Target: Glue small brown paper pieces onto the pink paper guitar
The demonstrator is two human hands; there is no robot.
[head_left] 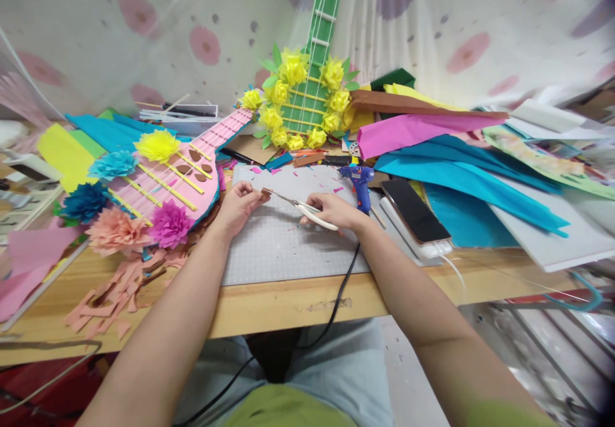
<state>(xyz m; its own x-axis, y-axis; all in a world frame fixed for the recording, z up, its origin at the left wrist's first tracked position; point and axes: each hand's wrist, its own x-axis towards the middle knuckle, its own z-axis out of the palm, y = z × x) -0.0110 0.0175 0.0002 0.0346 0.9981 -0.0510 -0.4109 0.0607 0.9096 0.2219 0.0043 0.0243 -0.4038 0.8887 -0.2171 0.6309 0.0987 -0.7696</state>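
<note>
My left hand (241, 206) pinches a small piece of brown paper (266, 192) above the grey cutting mat (269, 254). In my right hand (329, 210) is a pair of scissors (314, 217) with white handles. The blade tips point left and meet the brown paper at my left fingertips. To the left of my hands lies a pink paper lute-shaped instrument (168, 183) with paper flowers and brown paper petals on it. A blue hot glue gun (359, 183) stands just beyond my right hand.
A green paper guitar (314, 87) ringed with yellow flowers leans at the back. Paper scraps (115, 292) lie at the left. A phone (414, 209) on a white power bank and blue paper sheets (471, 177) are at the right. A black cord (343, 289) crosses the table edge.
</note>
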